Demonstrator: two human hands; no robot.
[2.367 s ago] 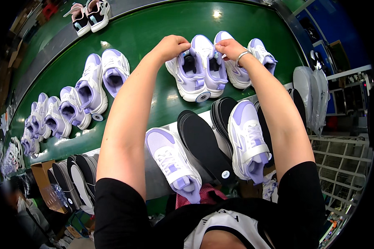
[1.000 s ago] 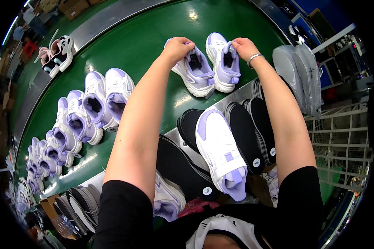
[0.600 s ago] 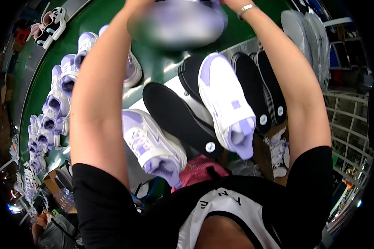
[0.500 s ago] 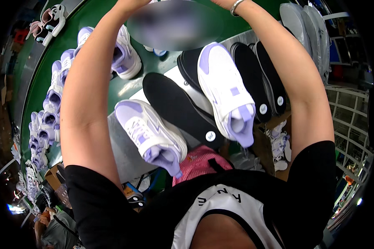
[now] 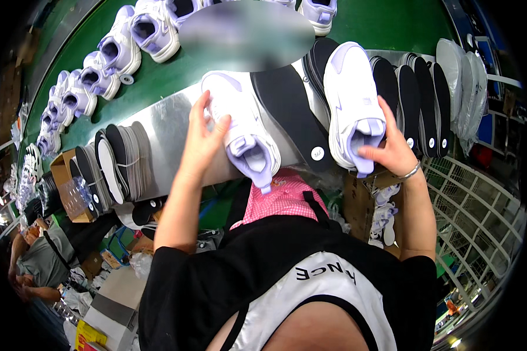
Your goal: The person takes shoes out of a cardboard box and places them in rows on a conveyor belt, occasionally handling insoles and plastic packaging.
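Two white and lilac sneakers stand side by side at the near edge of the bench, toes pointing away. My left hand (image 5: 205,140) is open, thumb and fingers apart, against the outer side of the left sneaker (image 5: 246,126). The right sneaker (image 5: 351,88) is in my right hand (image 5: 397,149): the thumb reaches into its collar and the fingers lie along its outer side. Between the two shoes is a black insole (image 5: 290,111) with a round white label at its heel. More black insoles (image 5: 319,61) lie partly under the right sneaker.
A row of similar sneakers (image 5: 120,50) curves along the green bench (image 5: 386,23) at the far left. Insole stacks (image 5: 137,161) stand at the left, with other insoles (image 5: 410,96) on the right. A wire rack (image 5: 474,216) is at right. Another person (image 5: 47,254) is at lower left.
Both my hands have come back from the far side of the bench to the two near sneakers. The right one has taken hold of its shoe. The view has shifted.
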